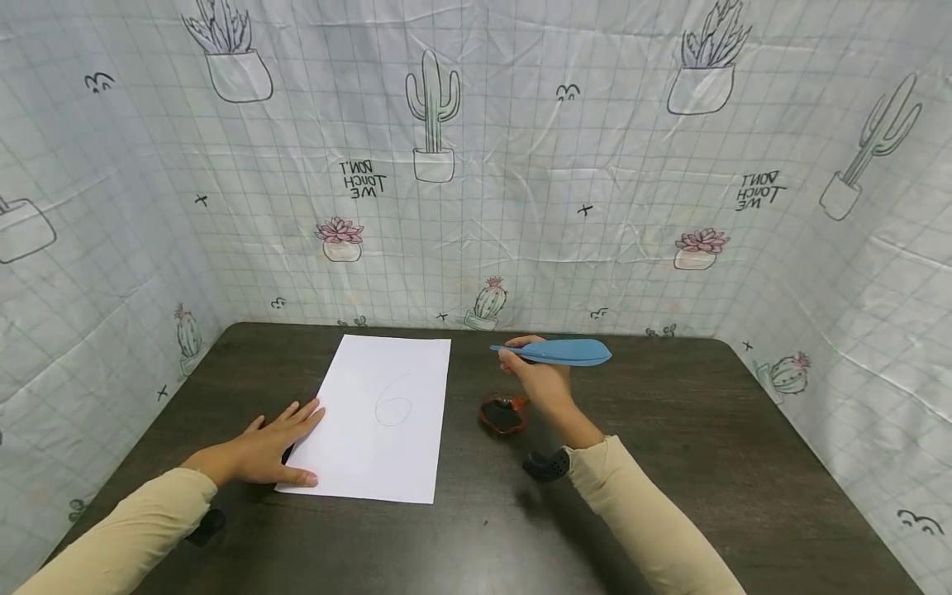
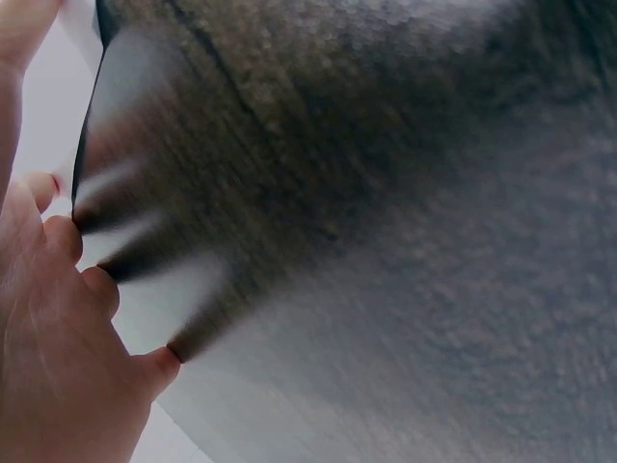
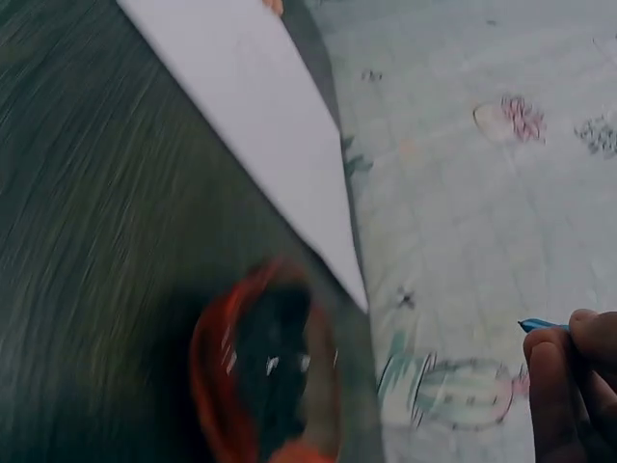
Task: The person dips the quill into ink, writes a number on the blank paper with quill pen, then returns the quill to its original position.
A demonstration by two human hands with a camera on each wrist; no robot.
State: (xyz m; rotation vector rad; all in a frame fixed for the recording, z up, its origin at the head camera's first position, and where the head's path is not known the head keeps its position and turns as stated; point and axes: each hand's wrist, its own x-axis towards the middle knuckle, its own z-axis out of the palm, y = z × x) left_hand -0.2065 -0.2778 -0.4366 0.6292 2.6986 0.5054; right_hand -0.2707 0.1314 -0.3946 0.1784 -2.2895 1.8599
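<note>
A white sheet of paper (image 1: 349, 446) bearing a thin drawn figure like a 6 lies on the dark table. Along its lower left edge rests my left hand (image 1: 271, 450), palm down with fingers spread. My right hand (image 1: 546, 387) pinches a blue feather-shaped pen (image 1: 568, 352) in the air, right of the paper. In the right wrist view the pen's dark pointed tip (image 3: 525, 326) sticks out past the fingers. Below that hand sits a small orange-red dish (image 3: 207, 357) with something dark and shiny inside.
Dark wood-look table (image 1: 684, 463) extends around the paper and dish. A pale grid-patterned cloth (image 1: 513, 207) printed with cacti hangs behind and at both sides. Dark wrist devices (image 1: 546, 465) sit below the sleeves.
</note>
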